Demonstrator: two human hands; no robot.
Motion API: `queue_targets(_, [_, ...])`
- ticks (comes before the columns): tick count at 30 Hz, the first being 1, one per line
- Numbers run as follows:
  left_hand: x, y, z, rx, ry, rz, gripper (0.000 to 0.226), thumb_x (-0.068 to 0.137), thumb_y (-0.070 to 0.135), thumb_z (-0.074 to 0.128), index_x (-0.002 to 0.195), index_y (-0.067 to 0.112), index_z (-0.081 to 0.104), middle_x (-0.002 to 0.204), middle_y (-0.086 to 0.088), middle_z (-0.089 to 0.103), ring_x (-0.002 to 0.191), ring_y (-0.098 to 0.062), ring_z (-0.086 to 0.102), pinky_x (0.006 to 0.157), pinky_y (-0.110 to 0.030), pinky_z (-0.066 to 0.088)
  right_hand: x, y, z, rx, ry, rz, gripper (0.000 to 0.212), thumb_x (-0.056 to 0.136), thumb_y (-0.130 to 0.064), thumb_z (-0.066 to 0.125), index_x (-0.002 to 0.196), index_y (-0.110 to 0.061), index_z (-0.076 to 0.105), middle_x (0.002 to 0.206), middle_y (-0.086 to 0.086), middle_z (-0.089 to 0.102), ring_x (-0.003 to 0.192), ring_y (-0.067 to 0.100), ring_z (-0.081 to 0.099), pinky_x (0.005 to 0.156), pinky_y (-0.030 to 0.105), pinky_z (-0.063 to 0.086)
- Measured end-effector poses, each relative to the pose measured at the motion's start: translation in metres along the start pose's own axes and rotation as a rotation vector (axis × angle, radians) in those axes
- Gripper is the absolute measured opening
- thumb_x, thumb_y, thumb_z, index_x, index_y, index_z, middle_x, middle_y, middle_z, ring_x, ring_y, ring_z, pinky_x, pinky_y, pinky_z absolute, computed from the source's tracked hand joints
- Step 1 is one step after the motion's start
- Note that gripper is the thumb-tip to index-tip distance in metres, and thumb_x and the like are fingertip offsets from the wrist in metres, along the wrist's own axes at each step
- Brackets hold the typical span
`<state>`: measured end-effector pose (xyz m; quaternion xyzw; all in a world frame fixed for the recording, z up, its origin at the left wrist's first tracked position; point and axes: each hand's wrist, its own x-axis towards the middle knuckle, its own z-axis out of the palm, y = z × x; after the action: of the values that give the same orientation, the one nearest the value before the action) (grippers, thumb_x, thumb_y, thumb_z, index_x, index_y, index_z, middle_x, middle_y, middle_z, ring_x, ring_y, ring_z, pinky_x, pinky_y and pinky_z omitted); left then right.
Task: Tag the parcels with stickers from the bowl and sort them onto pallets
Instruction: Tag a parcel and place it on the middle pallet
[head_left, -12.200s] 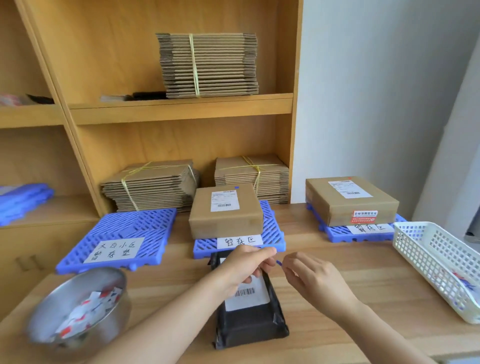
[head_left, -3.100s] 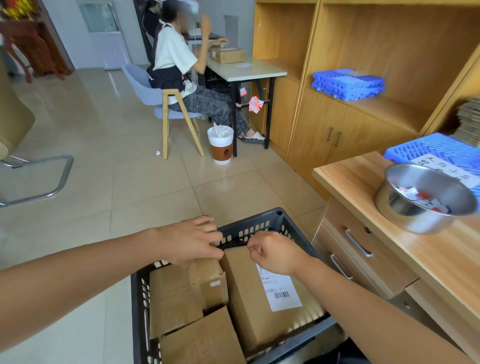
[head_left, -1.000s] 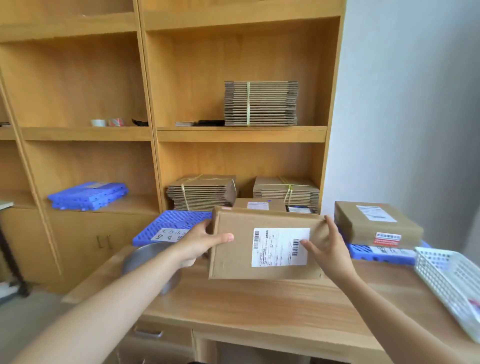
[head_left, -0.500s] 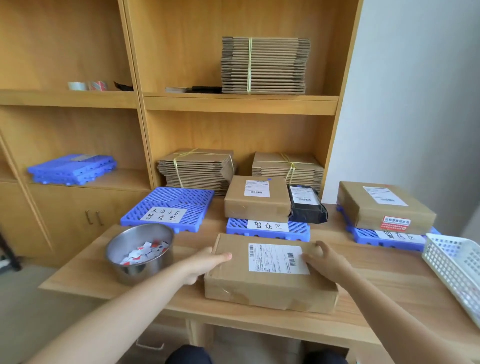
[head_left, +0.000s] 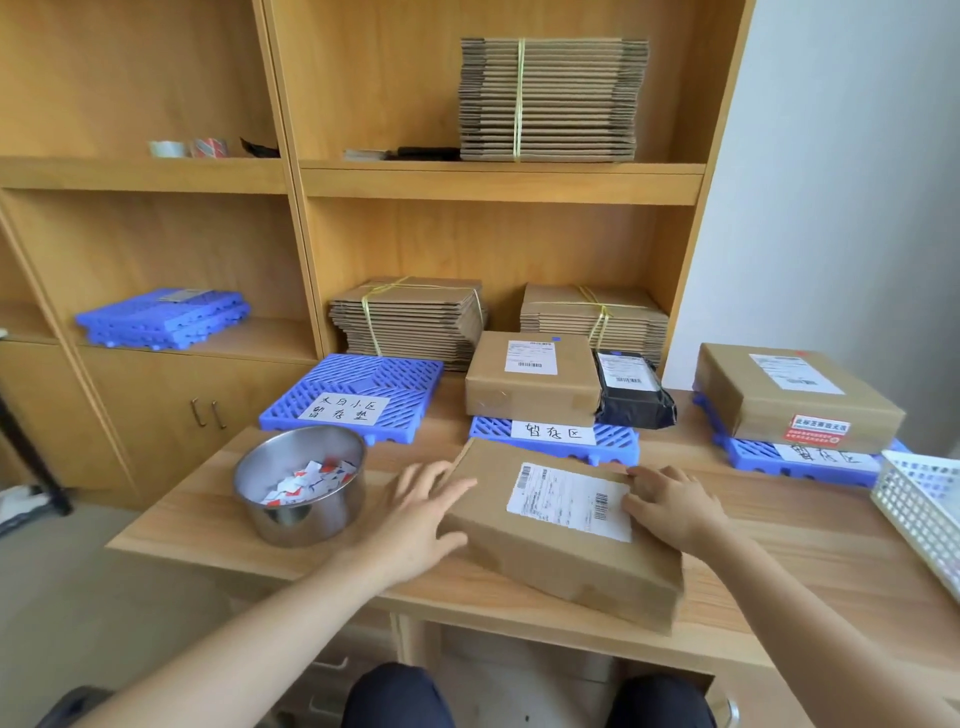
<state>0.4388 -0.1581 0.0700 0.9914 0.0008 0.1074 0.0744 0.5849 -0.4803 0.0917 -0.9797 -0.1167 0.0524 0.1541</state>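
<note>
Wooden desk (head_left: 810, 540) in front of me, pushed against tall wooden shelves (head_left: 498, 179). At twelve o'clock, close to me, the box (head_left: 524, 556) lies askew on the desk, its white label (head_left: 569, 501) facing up. My left hand (head_left: 415, 512) is flat against the box's nine o'clock end, fingers straight and spread, gripping nothing. My right hand (head_left: 670, 506) rests on top of the box at its three o'clock side, fingers loosely bent, tips pressing beside the label's edge, not wrapped round anything.

At nine o'clock from the box, near my left hand, stands the bowl (head_left: 301, 519) with red and white stickers (head_left: 306, 480) inside. Three blue pallets sit along the far side of the desk. The left pallet (head_left: 363, 374), at eleven o'clock, carries only a handwritten paper. The middle pallet (head_left: 615, 447), at twelve, just beyond the box, holds a second box (head_left: 530, 384) with a black bag (head_left: 631, 392) touching its right side. The right pallet (head_left: 748, 452), at two o'clock, holds a third box (head_left: 795, 397) with a red sticker on its front. A white basket (head_left: 914, 509) sits at three o'clock, at the desk's edge.

On the shelves are tied cardboard bundles (head_left: 550, 98), spare pallets (head_left: 161, 317) at ten o'clock, and tape rolls (head_left: 189, 148) above them
</note>
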Motion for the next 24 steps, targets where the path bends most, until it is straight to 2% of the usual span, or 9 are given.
queue_targets(3, [0.004,0.002,0.012,-0.025,0.239,-0.086,0.040,0.087,0.039,0.066,0.122,0.026,0.050,0.118,0.000,0.048,0.109,-0.027,0.050,0.094,-0.043,0.048,-0.022,0.003,-0.002,-0.022,-0.056,0.044,0.060,0.089,-0.064,0.043,0.145,-0.046,0.037,0.138,0.001,0.046,0.132,0.028,0.047,0.109,0.047,0.036])
queue_targets(4, [0.003,0.008,0.012,-0.084,0.246,-0.100,0.032,0.088,0.039,0.065,0.112,0.024,0.049,0.109,0.001,0.049,0.102,-0.026,0.054,0.088,-0.041,0.049,-0.031,0.004,-0.001,-0.028,-0.075,0.056,0.064,0.087,-0.069,0.041,0.147,-0.047,0.033,0.140,0.001,0.045,0.130,0.029,0.049,0.108,0.049,0.037])
queue_targets(6, [-0.003,0.025,0.011,-0.254,0.138,-0.120,0.027,0.092,0.045,0.059,0.107,0.027,0.045,0.105,0.006,0.049,0.095,-0.020,0.055,0.086,-0.038,0.049,-0.048,0.005,0.000,-0.060,-0.088,0.066,0.072,0.083,-0.078,0.036,0.148,-0.050,0.027,0.140,0.001,0.047,0.130,0.029,0.051,0.106,0.050,0.040])
queue_targets(8, [-0.011,0.043,0.010,-0.404,-0.033,-0.138,0.035,0.094,0.054,0.055,0.120,0.032,0.045,0.113,0.007,0.048,0.101,-0.016,0.055,0.093,-0.035,0.046,-0.066,0.003,0.002,-0.050,-0.114,0.061,0.079,0.077,-0.084,0.034,0.148,-0.051,0.023,0.136,0.001,0.050,0.129,0.028,0.052,0.105,0.048,0.042])
queue_targets(10, [-0.017,0.057,0.010,-0.480,-0.146,-0.156,0.053,0.094,0.061,0.050,0.140,0.038,0.037,0.131,0.005,0.047,0.119,-0.019,0.053,0.102,-0.033,0.040,-0.077,0.000,0.005,-0.037,-0.140,0.032,0.081,0.077,-0.085,0.035,0.149,-0.051,0.019,0.136,0.001,0.053,0.129,0.028,0.053,0.104,0.046,0.042])
queue_targets(13, [-0.029,0.070,0.013,-0.582,-0.233,-0.147,0.073,0.093,0.064,0.049,0.155,0.037,0.023,0.158,0.006,0.033,0.144,-0.018,0.035,0.115,-0.033,0.028,-0.096,-0.006,0.010,-0.042,-0.165,-0.001,0.084,0.081,-0.083,0.037,0.153,-0.048,0.012,0.144,0.007,0.053,0.131,0.033,0.052,0.104,0.044,0.042])
queue_targets(16, [-0.037,0.075,0.018,-0.572,-0.307,-0.060,0.083,0.088,0.073,0.048,0.157,0.039,0.016,0.164,0.014,0.019,0.152,-0.009,0.018,0.122,-0.033,0.019,-0.111,-0.011,0.012,-0.049,-0.154,-0.029,0.079,0.087,-0.079,0.038,0.154,-0.048,0.009,0.140,0.011,0.057,0.125,0.036,0.055,0.100,0.043,0.046])
queue_targets(19, [-0.031,0.072,0.022,-0.550,-0.334,-0.031,0.085,0.079,0.084,0.046,0.152,0.054,0.015,0.164,0.020,0.015,0.151,-0.004,0.016,0.124,-0.039,0.019,-0.110,-0.015,0.014,-0.052,-0.114,-0.078,0.072,0.089,-0.076,0.036,0.153,-0.048,0.018,0.138,0.006,0.058,0.125,0.032,0.055,0.101,0.044,0.046])
queue_targets(24, [-0.008,0.060,0.023,-0.561,-0.344,-0.037,0.076,0.076,0.087,0.046,0.143,0.069,0.014,0.167,0.017,0.012,0.153,-0.005,0.011,0.125,-0.044,0.017,-0.092,-0.022,0.019,-0.006,-0.101,-0.084,0.062,0.091,-0.073,0.034,0.148,-0.050,0.027,0.137,0.005,0.056,0.124,0.030,0.055,0.099,0.044,0.046])
